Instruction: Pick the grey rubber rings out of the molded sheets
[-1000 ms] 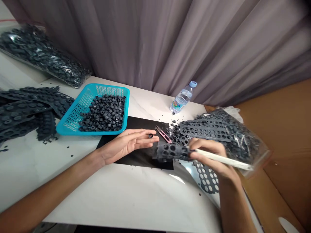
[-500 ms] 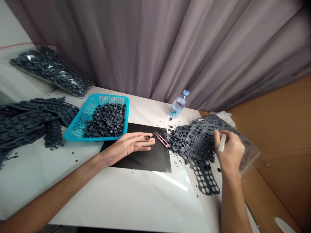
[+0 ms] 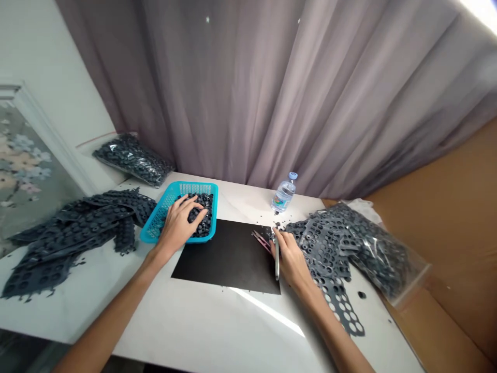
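My left hand [image 3: 180, 223] is over the blue plastic basket [image 3: 216, 207], fingers curved and apart, fingertips at the small black ring-shaped pieces [image 3: 207, 201] inside. I see no piece held in it. My right hand [image 3: 289, 256] is closed around a slim, pale-handled tool [image 3: 277, 259], its tip too small to identify. This hand rests at the right edge of the black mat [image 3: 229, 259]. Just left of it lie pink-handled thread snips [image 3: 261, 240]. To its right is a heap of black perforated sheets [image 3: 324, 243].
Black studded sheets [image 3: 89, 223] lie at the table's left. A clear bag of black pieces [image 3: 134, 158] is behind them; another filled bag [image 3: 384, 254] lies at the right edge. A water bottle [image 3: 283, 194] stands at the back, before the curtain [image 3: 217, 93].
My left hand has moved from above the mat to the basket; the black piece on its fingers is no longer visible. My right hand came left from the perforated sheets, still holding the tool.
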### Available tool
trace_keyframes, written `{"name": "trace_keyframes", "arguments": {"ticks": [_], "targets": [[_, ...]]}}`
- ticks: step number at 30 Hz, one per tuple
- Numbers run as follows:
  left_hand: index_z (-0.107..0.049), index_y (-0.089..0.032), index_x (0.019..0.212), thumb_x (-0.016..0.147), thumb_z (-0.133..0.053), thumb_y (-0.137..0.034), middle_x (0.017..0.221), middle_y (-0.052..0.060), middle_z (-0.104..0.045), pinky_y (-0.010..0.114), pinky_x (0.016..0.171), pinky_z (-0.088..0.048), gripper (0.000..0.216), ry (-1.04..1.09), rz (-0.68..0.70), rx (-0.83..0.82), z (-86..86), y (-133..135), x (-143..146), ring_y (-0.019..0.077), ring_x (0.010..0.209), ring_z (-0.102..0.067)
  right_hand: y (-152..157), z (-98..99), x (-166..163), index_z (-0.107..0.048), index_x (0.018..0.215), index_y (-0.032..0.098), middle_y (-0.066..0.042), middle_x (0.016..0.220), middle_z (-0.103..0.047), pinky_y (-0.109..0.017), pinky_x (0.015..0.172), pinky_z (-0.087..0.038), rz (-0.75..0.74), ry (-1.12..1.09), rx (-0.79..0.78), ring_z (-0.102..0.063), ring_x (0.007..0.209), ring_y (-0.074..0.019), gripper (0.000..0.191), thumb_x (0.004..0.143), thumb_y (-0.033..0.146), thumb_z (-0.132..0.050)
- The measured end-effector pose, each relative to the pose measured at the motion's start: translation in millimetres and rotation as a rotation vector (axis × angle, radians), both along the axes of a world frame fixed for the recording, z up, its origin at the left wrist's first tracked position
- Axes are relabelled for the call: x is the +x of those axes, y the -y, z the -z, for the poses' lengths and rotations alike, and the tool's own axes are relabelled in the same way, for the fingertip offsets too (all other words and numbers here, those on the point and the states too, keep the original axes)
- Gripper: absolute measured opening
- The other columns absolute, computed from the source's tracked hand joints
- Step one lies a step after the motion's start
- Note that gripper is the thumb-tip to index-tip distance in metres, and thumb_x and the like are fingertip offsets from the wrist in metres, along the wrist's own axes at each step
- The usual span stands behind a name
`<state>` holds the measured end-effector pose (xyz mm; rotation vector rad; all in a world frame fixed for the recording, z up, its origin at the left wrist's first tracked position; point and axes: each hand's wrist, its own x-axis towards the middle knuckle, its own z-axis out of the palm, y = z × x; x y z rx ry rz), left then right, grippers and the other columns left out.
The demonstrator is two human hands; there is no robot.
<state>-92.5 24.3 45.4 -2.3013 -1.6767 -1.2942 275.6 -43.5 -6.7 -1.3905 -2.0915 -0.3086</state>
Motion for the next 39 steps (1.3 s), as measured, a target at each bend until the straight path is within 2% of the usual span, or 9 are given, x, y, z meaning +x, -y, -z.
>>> {"name": "trace_keyframes", "arguments": {"ticks": [7, 11, 15, 17, 19, 22, 24, 34, 39], "targets": [[-0.070, -0.027, 0.113, 0.090, -0.074, -0.063, 0.134, 0.012, -0.068, 0.059, 0.114, -0.040, 0.043, -0.237, 0.015, 0.176, 31.0, 34, 14, 0.0388, 0.134, -0.054, 1, 18.0, -13, -0.042, 0.156, 0.018, -0.017, 0.119, -0.065, -0.049, 0.094, -0.059, -0.045, 0.000, -0.010, -0.064, 0.110, -0.0318, 0.048, 0.110, 0.029, -0.044], [-0.064, -0.025, 0.126, 0.094, -0.073, -0.052, 0.125, 0.012, -0.070, 0.053, 0.109, -0.043, 0.043, -0.314, 0.057, 0.279, 34.3, 16, -4, 0.0347, 0.122, -0.062, 0, 23.7, -20, -0.039, 0.157, 0.016, -0.017, 0.119, -0.064, -0.049, 0.094, -0.059, -0.053, 0.033, 0.000, -0.063, 0.110, -0.0318, 0.049, 0.109, 0.026, -0.043], [-0.058, -0.021, 0.133, 0.094, -0.074, -0.045, 0.127, 0.016, -0.068, 0.056, 0.109, -0.040, 0.049, -0.286, 0.003, 0.363, 33.8, -1, -13, 0.0371, 0.123, -0.060, 0, 26.5, -22, -0.036, 0.159, 0.016, -0.017, 0.117, -0.063, -0.049, 0.093, -0.060, -0.060, 0.054, 0.019, -0.063, 0.108, -0.0312, 0.051, 0.109, 0.023, -0.042], [-0.060, -0.021, 0.126, 0.095, -0.075, -0.045, 0.121, 0.016, -0.068, 0.054, 0.104, -0.042, 0.043, -0.273, -0.026, 0.398, 37.6, 0, -8, 0.0371, 0.118, -0.061, 0, 27.9, -23, -0.036, 0.160, 0.017, -0.016, 0.115, -0.062, -0.049, 0.092, -0.060, -0.063, 0.068, 0.022, -0.062, 0.106, -0.0312, 0.052, 0.108, 0.020, -0.041], [-0.061, -0.021, 0.111, 0.094, -0.075, -0.047, 0.105, 0.013, -0.069, 0.049, 0.091, -0.046, 0.033, -0.263, -0.042, 0.425, 43.8, 7, 1, 0.0334, 0.102, -0.063, 0, 29.2, -24, -0.037, 0.159, 0.016, -0.016, 0.113, -0.062, -0.050, 0.091, -0.059, -0.062, 0.087, 0.021, -0.061, 0.105, -0.0316, 0.052, 0.107, 0.018, -0.041], [-0.054, -0.024, 0.086, 0.096, -0.074, -0.047, 0.078, 0.004, -0.059, 0.042, 0.074, -0.044, 0.032, -0.271, -0.029, 0.452, 52.3, 17, 14, 0.0251, 0.075, -0.056, 1, 29.0, -26, -0.040, 0.159, 0.015, -0.015, 0.110, -0.061, -0.050, 0.090, -0.059, -0.062, 0.125, 0.010, -0.059, 0.102, -0.0317, 0.053, 0.105, 0.014, -0.039], [-0.048, -0.025, 0.077, 0.098, -0.071, -0.042, 0.069, 0.000, -0.051, 0.040, 0.069, -0.041, 0.035, -0.285, -0.009, 0.467, 54.8, 20, 18, 0.0225, 0.068, -0.052, 2, 26.3, -27, -0.039, 0.160, 0.016, -0.014, 0.109, -0.061, -0.049, 0.090, -0.058, -0.076, 0.156, -0.002, -0.058, 0.101, -0.0308, 0.056, 0.104, 0.011, -0.038], [-0.045, -0.024, 0.071, 0.103, -0.059, -0.016, 0.065, -0.001, -0.049, 0.037, 0.068, -0.038, 0.035, -0.300, 0.053, 0.505, 56.9, 11, 5, 0.0200, 0.065, -0.050, 0, 9.1, -27, -0.039, 0.162, 0.016, -0.016, 0.130, -0.063, -0.046, 0.102, -0.051, -0.208, 0.338, -0.067, -0.056, 0.112, -0.0304, 0.064, 0.100, 0.002, -0.040], [-0.040, -0.023, 0.062, 0.100, -0.061, -0.015, 0.055, -0.004, -0.041, 0.036, 0.060, -0.035, 0.044, -0.289, 0.099, 0.551, 65.5, 15, 8, 0.0166, 0.054, -0.044, -6, -7.0, -32, -0.045, 0.160, 0.019, -0.016, 0.127, -0.064, -0.046, 0.098, -0.052, -0.220, 0.348, -0.073, -0.056, 0.109, -0.0304, 0.067, 0.096, -0.001, -0.044]]}}
